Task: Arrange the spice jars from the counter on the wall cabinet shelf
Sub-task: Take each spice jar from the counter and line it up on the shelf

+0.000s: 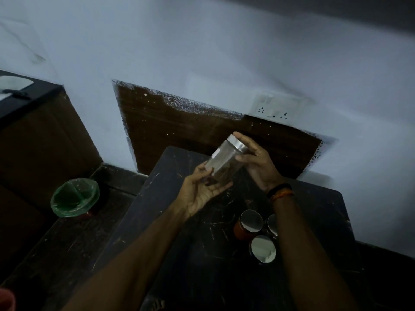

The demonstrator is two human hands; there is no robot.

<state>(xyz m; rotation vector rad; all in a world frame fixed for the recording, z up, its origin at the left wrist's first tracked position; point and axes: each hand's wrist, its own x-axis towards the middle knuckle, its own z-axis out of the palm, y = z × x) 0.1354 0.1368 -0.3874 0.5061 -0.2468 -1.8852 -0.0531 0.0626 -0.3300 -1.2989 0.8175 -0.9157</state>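
Above the counter [202, 254], both hands (left [199, 191], right [258, 162]) around one tilted jar [226, 160].

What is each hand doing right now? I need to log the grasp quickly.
Left hand: holding the base of the tilted spice jar.
Right hand: holding the same jar at its metal lid end.
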